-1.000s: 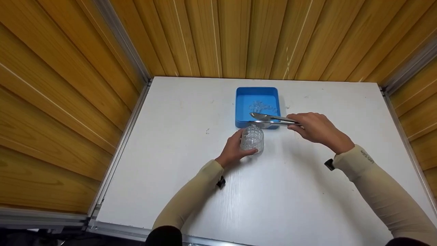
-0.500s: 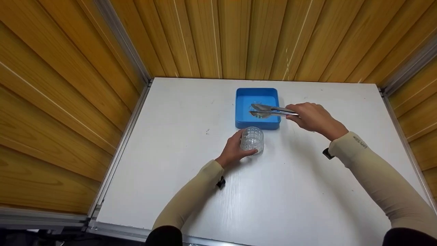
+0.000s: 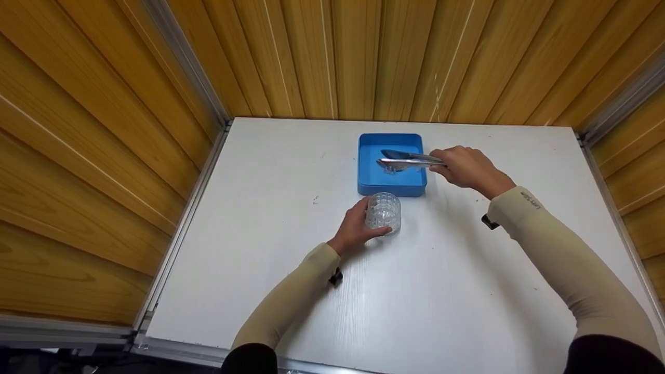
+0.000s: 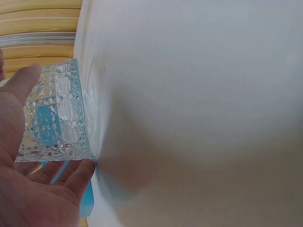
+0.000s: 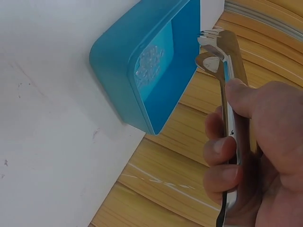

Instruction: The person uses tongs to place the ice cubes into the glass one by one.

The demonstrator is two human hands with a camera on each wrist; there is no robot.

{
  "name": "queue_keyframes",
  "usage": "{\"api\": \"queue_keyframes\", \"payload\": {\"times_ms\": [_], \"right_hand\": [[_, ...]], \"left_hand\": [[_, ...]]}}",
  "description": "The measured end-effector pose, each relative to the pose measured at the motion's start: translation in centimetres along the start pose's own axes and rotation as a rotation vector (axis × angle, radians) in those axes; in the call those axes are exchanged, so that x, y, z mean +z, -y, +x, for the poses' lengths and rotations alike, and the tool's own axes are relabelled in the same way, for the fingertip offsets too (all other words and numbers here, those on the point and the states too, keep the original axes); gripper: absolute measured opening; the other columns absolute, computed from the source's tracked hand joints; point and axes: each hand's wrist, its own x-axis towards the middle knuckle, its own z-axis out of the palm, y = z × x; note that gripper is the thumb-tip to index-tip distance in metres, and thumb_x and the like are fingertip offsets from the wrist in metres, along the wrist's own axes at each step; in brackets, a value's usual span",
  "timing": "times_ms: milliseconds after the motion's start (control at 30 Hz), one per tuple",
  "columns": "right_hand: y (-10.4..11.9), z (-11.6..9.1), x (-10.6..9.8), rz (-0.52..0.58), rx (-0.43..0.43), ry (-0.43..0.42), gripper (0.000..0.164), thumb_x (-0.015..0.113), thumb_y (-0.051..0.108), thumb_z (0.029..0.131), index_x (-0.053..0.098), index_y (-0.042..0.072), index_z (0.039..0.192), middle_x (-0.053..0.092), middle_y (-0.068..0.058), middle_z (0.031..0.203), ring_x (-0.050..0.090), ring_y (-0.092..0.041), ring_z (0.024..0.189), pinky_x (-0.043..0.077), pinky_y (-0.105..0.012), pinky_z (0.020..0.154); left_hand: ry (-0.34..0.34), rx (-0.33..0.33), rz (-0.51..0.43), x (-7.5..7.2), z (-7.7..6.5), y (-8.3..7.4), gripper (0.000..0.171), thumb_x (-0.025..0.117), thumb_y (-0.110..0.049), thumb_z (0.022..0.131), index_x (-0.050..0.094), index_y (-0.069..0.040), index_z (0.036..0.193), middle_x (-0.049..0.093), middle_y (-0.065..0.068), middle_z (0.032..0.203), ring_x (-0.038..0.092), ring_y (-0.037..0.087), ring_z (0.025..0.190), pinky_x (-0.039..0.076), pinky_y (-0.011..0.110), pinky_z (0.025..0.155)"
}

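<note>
Head: left grip (image 3: 358, 225) clasps glass (image 3: 383, 213), likely steadying it on the worktop (image 3: 291, 171); right grip (image 3: 467, 167) holds tongs (image 3: 414, 162) over blue tray (image 3: 392, 191). Left wrist: glass upright. Right wrist: tongs held mid-arm, presumably for control; clear pieces (image 5: 150, 65) in tray.

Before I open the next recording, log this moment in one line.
left grip: holds glass | right grip: holds tongs above blue box | clear pieces: inside box

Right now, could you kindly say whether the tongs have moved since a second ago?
Yes: the tongs have moved toward the far side of the blue box.
</note>
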Motion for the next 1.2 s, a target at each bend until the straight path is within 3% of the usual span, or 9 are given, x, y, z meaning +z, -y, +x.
{"api": "queue_keyframes", "payload": {"times_ms": [333, 600, 967, 1200], "right_hand": [[-1.2, 2.5, 0.1, -0.001, 0.060, 0.048, 0.032, 0.066, 0.019, 0.102, 0.066, 0.004, 0.130, 0.072, -0.017, 0.109, 0.063, -0.032, 0.090, 0.056, -0.053, 0.084], [-2.0, 3.9, 0.1, 0.005, 0.087, 0.068, 0.028, 0.064, 0.019, 0.104, 0.068, 0.001, 0.124, 0.070, -0.015, 0.098, 0.061, -0.030, 0.083, 0.055, -0.045, 0.074], [-2.2, 4.7, 0.8, 0.022, 0.141, 0.108, 0.033, 0.063, 0.022, 0.104, 0.066, 0.001, 0.130, 0.069, -0.018, 0.107, 0.059, -0.033, 0.093, 0.055, -0.050, 0.084], [-2.0, 4.9, 1.0, 0.005, 0.133, 0.113, 0.032, 0.062, 0.022, 0.105, 0.067, 0.001, 0.128, 0.069, -0.017, 0.104, 0.059, -0.033, 0.090, 0.053, -0.048, 0.080]], "left_hand": [[0.000, -0.023, 0.011, 0.0, -0.1, -0.1, 0.097, 0.089, -0.044, 0.080, 0.037, -0.014, 0.156, 0.052, 0.001, 0.150, 0.053, 0.016, 0.132, 0.043, 0.036, 0.112], [0.001, -0.005, 0.015, -0.1, 0.0, 0.1, 0.096, 0.088, -0.046, 0.080, 0.038, -0.014, 0.156, 0.053, 0.000, 0.149, 0.052, 0.013, 0.131, 0.043, 0.034, 0.112], [0.003, -0.024, 0.021, 0.1, -0.1, -0.2, 0.098, 0.088, -0.049, 0.079, 0.037, -0.015, 0.156, 0.052, 0.000, 0.150, 0.052, 0.014, 0.131, 0.043, 0.034, 0.112], [0.000, 0.004, 0.047, 0.1, 0.0, -0.2, 0.097, 0.088, -0.047, 0.079, 0.039, -0.014, 0.156, 0.053, 0.001, 0.149, 0.053, 0.015, 0.131, 0.046, 0.035, 0.110]]}}
